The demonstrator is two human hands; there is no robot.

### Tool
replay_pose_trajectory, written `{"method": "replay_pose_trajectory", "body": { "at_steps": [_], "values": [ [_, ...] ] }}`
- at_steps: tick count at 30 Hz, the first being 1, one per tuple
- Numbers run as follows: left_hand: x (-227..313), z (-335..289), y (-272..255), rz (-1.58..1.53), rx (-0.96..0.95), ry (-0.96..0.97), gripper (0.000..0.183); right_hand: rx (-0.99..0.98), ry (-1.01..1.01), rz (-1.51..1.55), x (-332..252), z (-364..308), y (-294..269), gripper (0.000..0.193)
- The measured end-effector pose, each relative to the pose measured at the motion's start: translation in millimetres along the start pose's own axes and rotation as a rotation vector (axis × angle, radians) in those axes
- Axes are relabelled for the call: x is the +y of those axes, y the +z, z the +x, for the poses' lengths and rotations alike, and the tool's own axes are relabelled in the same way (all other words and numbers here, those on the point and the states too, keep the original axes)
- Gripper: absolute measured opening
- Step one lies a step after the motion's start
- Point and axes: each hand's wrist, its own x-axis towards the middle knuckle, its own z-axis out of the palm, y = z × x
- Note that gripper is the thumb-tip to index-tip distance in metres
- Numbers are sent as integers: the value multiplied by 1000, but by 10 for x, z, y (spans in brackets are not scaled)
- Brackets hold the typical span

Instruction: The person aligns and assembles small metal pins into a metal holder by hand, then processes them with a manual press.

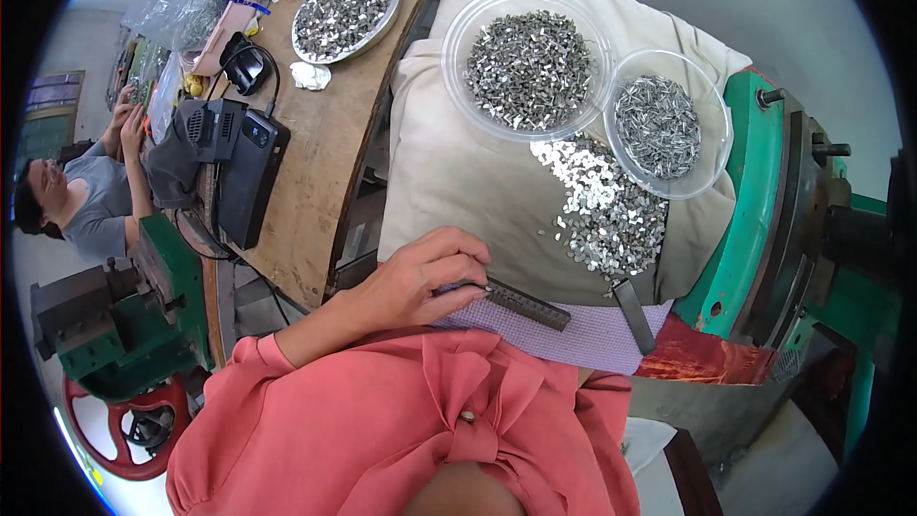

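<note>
My left hand [435,277] is closed, its fingers curled over the left end of a dark, narrow ruler [530,306] with fine marks along it. A small shiny bit shows at the fingertips, too small to make out. The ruler lies over a lilac woven cloth [573,344] at my lap. Beyond it, a loose pile of small flat silvery metal pieces [611,215] rests on a beige cloth [458,172]. A short dark flat bar [633,315] sits at the pile's near edge. My right hand is out of sight.
Two clear round tubs stand past the pile, one of short metal pieces [530,67], one of thin metal pins [657,124]. Green machinery [740,220] borders the right. On the wooden table [353,86] are a bowl of metal pieces [346,11] and a black device [256,172]. Another person [91,196] works far left.
</note>
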Motion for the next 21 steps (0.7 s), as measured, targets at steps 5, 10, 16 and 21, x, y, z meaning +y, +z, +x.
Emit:
{"method": "replay_pose_trajectory", "body": {
  "at_steps": [5, 10, 16, 21],
  "values": [
    [-31, -34, 23, 16, 25, 41, 20, 16, -12, -2, 19, 0, -2, 32],
    [-52, -24, 34, 1, 54, 76, 23, 36, -23, -33, 14, 25, -128, 32],
    [-19, 16, 37, 56, 55, 114, 29, 74, -26, -77, 26, -47, -307, 31],
    [10, 43, 132, 128, 111, 149, 28, 112, -64, -101, -97, -99, -435, 31]
  ]
}}
